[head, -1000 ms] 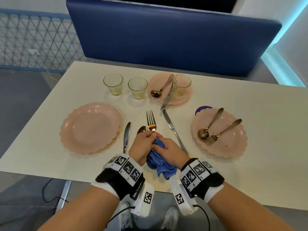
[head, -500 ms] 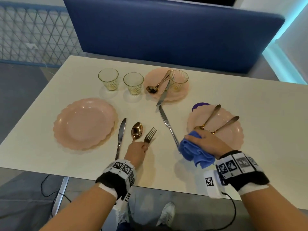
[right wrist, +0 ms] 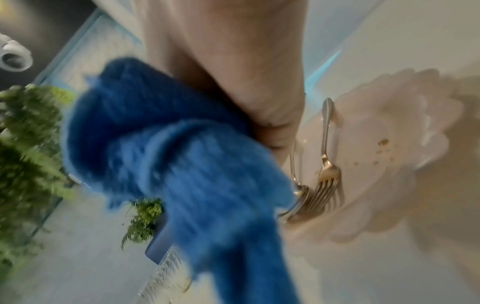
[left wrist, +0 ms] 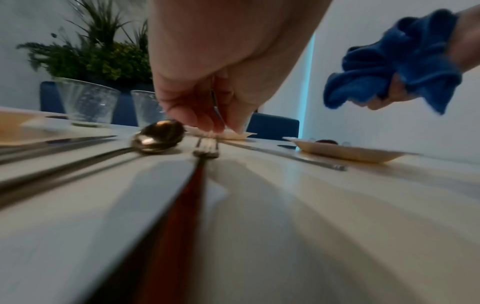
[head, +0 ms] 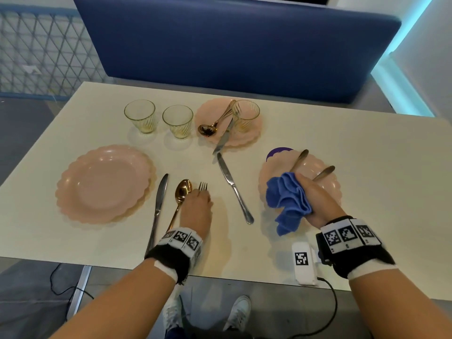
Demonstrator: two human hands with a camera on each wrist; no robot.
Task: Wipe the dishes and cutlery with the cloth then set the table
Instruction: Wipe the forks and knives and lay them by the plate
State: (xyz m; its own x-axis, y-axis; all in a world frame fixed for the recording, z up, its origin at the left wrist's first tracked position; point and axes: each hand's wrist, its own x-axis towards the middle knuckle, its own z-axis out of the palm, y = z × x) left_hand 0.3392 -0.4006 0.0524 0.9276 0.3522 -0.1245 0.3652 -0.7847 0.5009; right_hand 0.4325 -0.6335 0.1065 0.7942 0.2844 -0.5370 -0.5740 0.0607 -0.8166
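A fork (head: 203, 185) lies on the white table (head: 367, 167) beside a gold spoon (head: 182, 192) and a knife (head: 159, 199), right of an empty pink plate (head: 104, 183). My left hand (head: 197, 206) is curled over the fork, its fingertips (left wrist: 207, 123) pinching the fork (left wrist: 206, 149) near the tines. My right hand (head: 315, 196) grips a bunched blue cloth (head: 286, 199) over the right pink plate (head: 330, 189). That plate (right wrist: 389, 144) carries a fork (right wrist: 327, 185) and a spoon (right wrist: 298, 191), with the cloth (right wrist: 182, 164) hanging beside them.
A second knife (head: 234, 189) lies slanted between my hands. At the back stand two glasses (head: 140, 116) (head: 177, 121) and a third pink plate (head: 252, 133) holding a spoon, a knife and a glass. A purple disc (head: 280, 151) shows under the right plate. A blue bench (head: 232, 45) stands behind.
My hands parted. The right carried the cloth over to the right plate. The left laid the fork down on the table and turned it straight beside the gold spoon.
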